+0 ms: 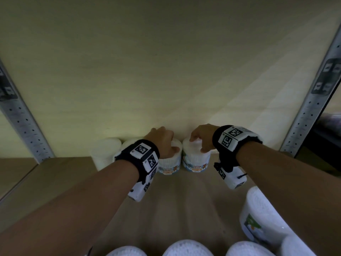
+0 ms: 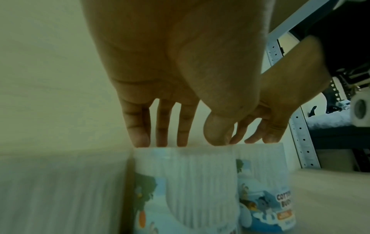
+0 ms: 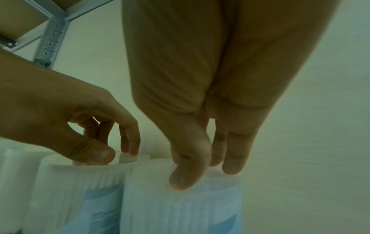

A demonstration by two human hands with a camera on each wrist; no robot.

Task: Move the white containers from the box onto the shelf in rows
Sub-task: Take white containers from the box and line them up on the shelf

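Note:
Two white cotton-bud containers stand side by side at the back of the wooden shelf (image 1: pixel 184 200), against the wall. My left hand (image 1: pixel 162 143) holds the left container (image 1: pixel 168 165) from above, thumb at the front of its lid and fingers over the back. The left wrist view shows the hand (image 2: pixel 188 142) on that container's (image 2: pixel 190 182) top rim. My right hand (image 1: pixel 201 139) grips the lid of the right container (image 1: pixel 196 161) the same way. In the right wrist view its thumb and fingers (image 3: pixel 208 174) straddle the lid (image 3: pixel 180 210). The box is out of view.
Two more white containers (image 1: pixel 106 152) stand left of the held pair along the wall. A larger white tub (image 1: pixel 258 215) sits front right, and several white tops (image 1: pixel 186 248) line the bottom edge. Perforated metal uprights (image 1: pixel 24 122) (image 1: pixel 310 108) frame the shelf.

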